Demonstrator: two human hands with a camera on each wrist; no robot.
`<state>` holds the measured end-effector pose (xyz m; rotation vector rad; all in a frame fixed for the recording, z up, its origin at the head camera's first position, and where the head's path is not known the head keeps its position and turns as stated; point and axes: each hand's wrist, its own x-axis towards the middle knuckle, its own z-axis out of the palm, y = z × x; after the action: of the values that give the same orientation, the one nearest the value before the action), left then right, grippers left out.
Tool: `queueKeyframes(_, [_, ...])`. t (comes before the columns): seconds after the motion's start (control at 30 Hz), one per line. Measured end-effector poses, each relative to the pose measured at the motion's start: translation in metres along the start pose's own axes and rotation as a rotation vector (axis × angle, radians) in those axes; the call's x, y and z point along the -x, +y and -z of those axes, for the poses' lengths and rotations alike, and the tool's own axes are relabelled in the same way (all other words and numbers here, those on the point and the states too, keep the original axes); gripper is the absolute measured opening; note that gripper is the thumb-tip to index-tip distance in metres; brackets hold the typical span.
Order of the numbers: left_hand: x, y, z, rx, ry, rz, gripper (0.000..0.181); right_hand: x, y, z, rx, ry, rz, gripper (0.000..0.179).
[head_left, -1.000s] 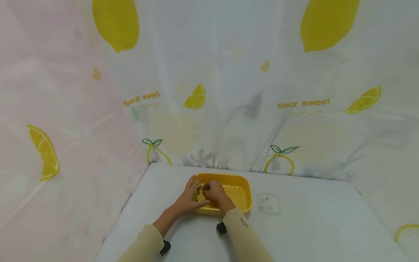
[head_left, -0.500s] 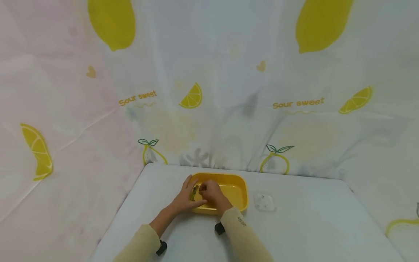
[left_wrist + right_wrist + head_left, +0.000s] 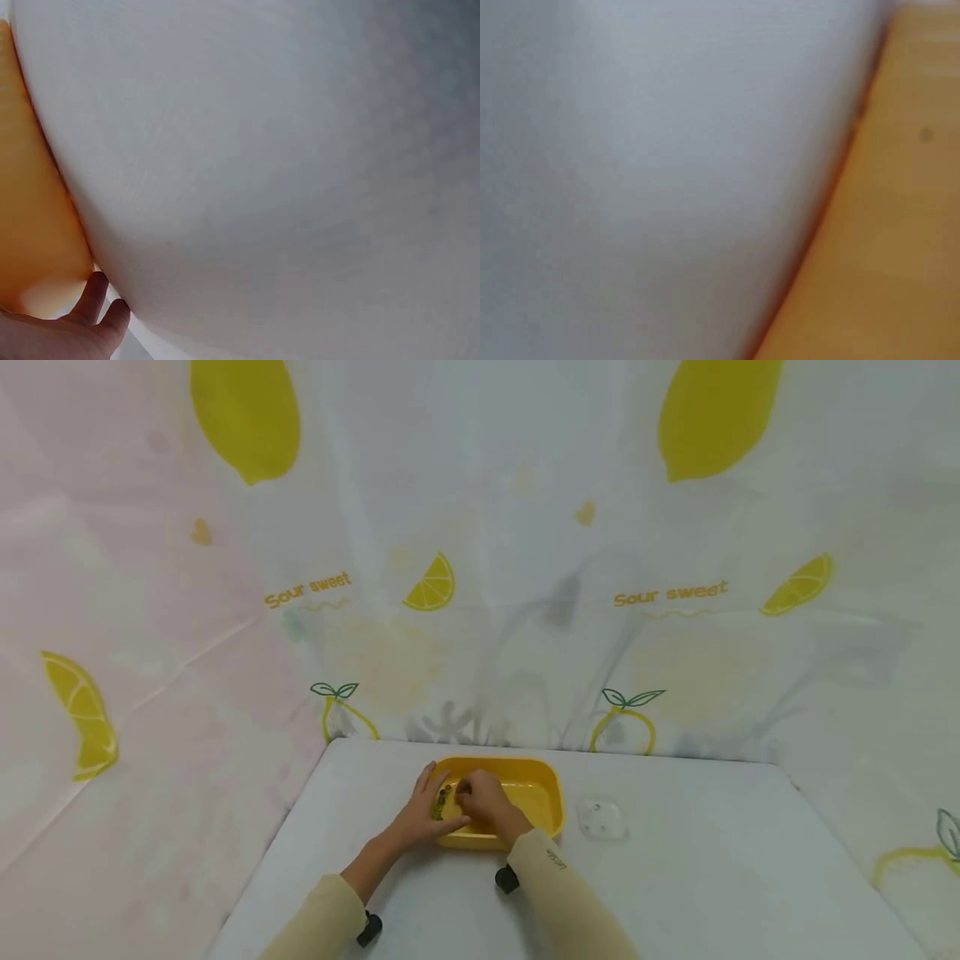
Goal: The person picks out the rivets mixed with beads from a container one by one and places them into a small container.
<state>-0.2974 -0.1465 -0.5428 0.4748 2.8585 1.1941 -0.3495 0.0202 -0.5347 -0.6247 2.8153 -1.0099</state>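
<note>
A yellow rectangular tray [image 3: 556, 793] lies on the white table. At its left end my left hand [image 3: 420, 817] is spread, thumb along the near rim and fingers at the left rim. In the left wrist view, fingertips of the left hand [image 3: 94, 319] are beside the tray's outer wall [image 3: 37, 202]. My right hand [image 3: 483, 795] reaches inside the tray with curled fingers turned left. Between the hands sits a cluster of small green and dark round pieces [image 3: 441, 802]. I cannot tell whether the right fingertips pinch one. The right wrist view shows only table and tray wall [image 3: 885, 225].
Right of the tray lies a clear, roughly square piece of plastic [image 3: 602, 819] with small dark spots on it. A lemon-print sheet [image 3: 510, 610] hangs behind the white table [image 3: 697, 860] and along its sides.
The whole scene has shifted slightly left in the head view. My hands keep nearly the same place at the tray, the right fingers moving only slightly.
</note>
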Motion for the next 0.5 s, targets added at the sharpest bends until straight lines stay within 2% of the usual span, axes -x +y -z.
queueKeyframes(0.23, [0.002, 0.000, 0.003, 0.011, 0.003, 0.012, 0.096, 0.002, -0.003, 0.004, -0.053, -0.015, 0.002, 0.012])
queueKeyframes(0.4, [0.002, 0.001, 0.002, 0.017, -0.011, 0.001, 0.096, 0.006, -0.004, 0.015, -0.022, -0.020, 0.094, 0.014])
queueKeyframes(0.5, [0.000, 0.001, 0.001, 0.018, -0.006, -0.006, 0.095, 0.006, -0.005, 0.024, -0.053, -0.024, 0.113, 0.015])
